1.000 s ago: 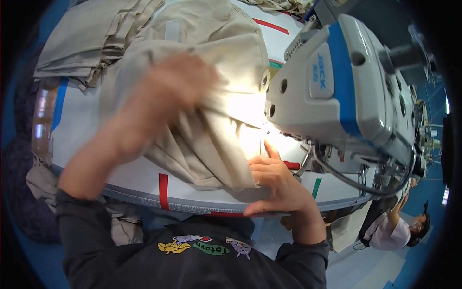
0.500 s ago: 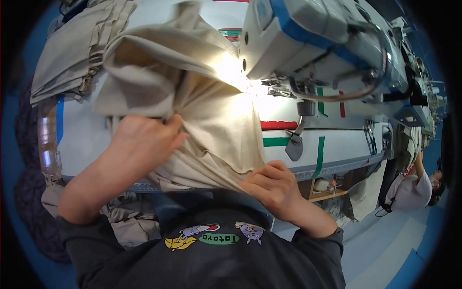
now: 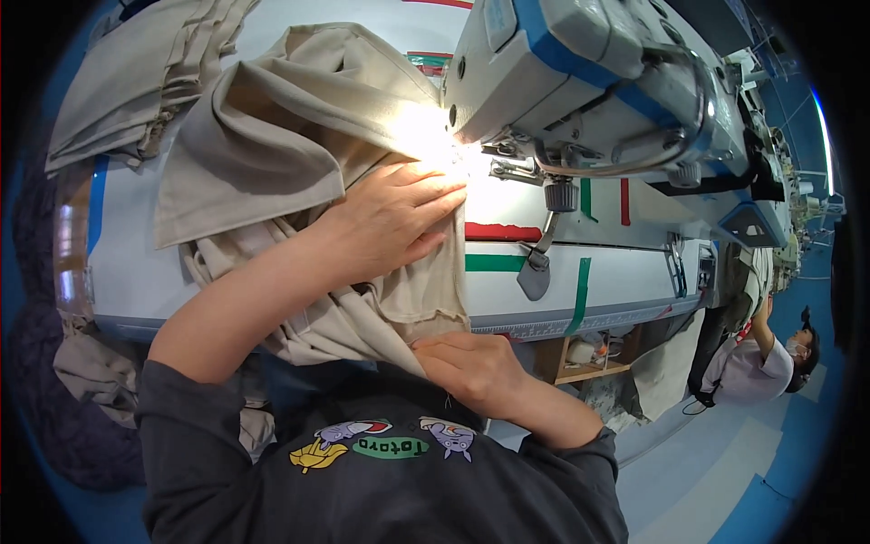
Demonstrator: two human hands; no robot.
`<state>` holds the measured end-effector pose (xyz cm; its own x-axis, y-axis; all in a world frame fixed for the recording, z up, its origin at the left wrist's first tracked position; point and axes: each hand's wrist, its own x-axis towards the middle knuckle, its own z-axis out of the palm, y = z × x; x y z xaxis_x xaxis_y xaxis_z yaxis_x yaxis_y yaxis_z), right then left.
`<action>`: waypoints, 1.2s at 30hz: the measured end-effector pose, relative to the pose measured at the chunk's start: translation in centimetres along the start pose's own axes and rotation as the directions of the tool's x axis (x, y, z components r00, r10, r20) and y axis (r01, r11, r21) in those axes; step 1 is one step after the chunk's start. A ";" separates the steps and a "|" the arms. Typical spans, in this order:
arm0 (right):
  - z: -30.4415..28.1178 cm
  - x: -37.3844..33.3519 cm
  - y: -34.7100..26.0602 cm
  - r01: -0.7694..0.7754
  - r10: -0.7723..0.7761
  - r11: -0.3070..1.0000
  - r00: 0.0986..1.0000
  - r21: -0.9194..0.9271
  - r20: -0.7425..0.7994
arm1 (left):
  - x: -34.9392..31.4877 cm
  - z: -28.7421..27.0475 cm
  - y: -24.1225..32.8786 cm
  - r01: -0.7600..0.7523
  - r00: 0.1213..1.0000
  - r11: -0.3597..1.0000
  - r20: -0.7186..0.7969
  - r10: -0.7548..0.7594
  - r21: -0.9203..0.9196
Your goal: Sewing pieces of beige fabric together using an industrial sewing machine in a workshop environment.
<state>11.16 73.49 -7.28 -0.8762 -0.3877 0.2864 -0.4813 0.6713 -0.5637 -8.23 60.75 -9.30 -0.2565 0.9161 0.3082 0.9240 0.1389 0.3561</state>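
A beige cloth piece [image 3: 272, 118] lies bunched and folded across the sewing table, its right edge running up to the lit needle area of a white and blue sewing machine [image 3: 562, 82]. My left hand [image 3: 394, 213] rests flat on the cloth just below the needle area, fingers stretched toward it. Near the table's front edge, my right hand [image 3: 471, 367] is closed on the lower right edge of the cloth. Glare hides the needle and the presser foot.
A stack of beige cloth pieces [image 3: 127, 82] lies at the far left. Red and green tape strips [image 3: 580, 295] mark the table [image 3: 625, 263], beside a hinged metal guide [image 3: 535, 276]. Below the front edge hangs a wooden shelf [image 3: 589, 367]. Another person [image 3: 752, 363] works at the right.
My left hand has let go of the bunched fold and moved up and right, flat beside the needle area. The cloth's upper part has settled leftward. My right hand keeps the lower edge.
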 end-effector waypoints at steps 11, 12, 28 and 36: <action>-0.2 0.3 0.7 -0.037 0.036 0.993 0.999 0.112 0.014 | 0.2 0.2 -0.7 -0.005 0.995 1.000 -0.101 0.003 -0.027; -0.2 0.3 0.8 -0.034 0.033 0.992 0.999 0.122 0.013 | 0.2 0.4 -0.8 -0.016 0.993 0.999 -0.119 0.012 -0.034; -4.8 0.5 6.7 -0.613 0.527 0.788 0.726 -0.066 -0.442 | -0.1 -0.5 -0.2 -0.101 0.995 0.987 -0.031 0.098 -0.123; -2.5 2.3 6.1 -0.420 0.402 0.907 0.856 0.016 -0.325 | -0.7 -0.8 -0.3 -0.100 0.991 0.995 0.091 0.100 -0.009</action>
<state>6.10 78.27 -8.17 -0.9520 0.1435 0.2704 -0.0682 0.7618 -0.6442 -8.55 59.77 -8.92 -0.1360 0.9557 0.2609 0.9425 0.0436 0.3314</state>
